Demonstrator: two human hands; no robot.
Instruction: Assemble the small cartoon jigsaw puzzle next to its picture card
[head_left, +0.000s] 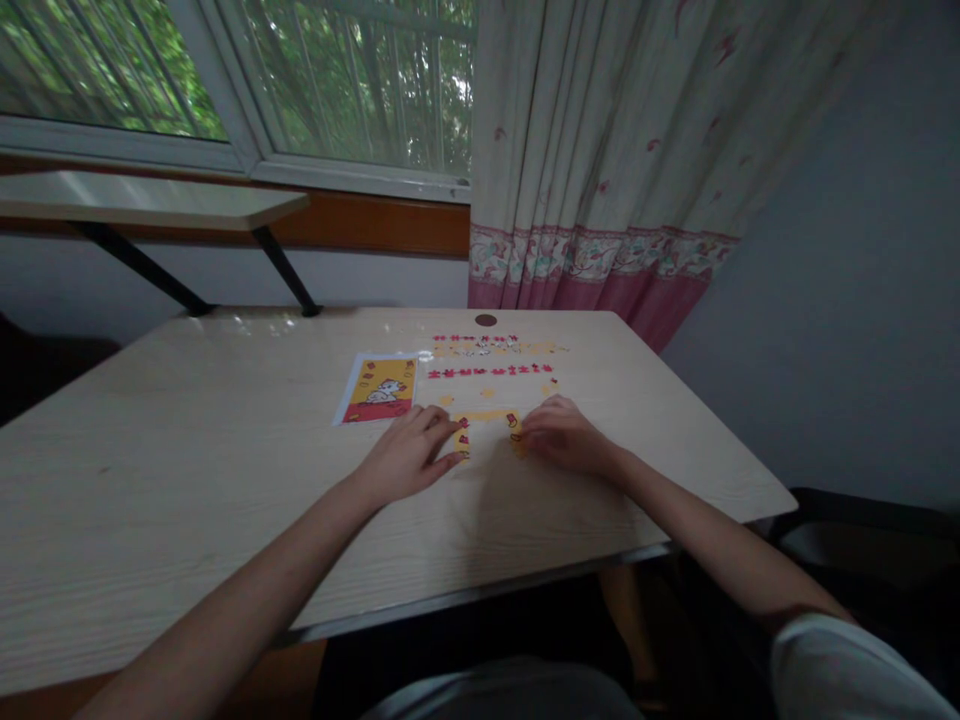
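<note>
— How should I join these pieces?

— Work low and flat. The joined strip (489, 415) lies on the table (187, 470) just right of the picture card (379, 390), a little nearer to you. Pin the end nearest the card with your left hand (409, 455) so it cannot slide. Press the other end in from straight above, and check the colours against the card.

— And my grip now?

— Your left hand's fingers are stretched out and apart. Thumb and forefinger rest either side of the end piece (463, 438), not clamped on it. Your right hand (564, 436) is curled over the strip's end farther from the card, and I cannot tell whether it pinches a piece. The rows of loose pieces (491, 371) lie beyond the strip, right of the card, untouched.
</note>
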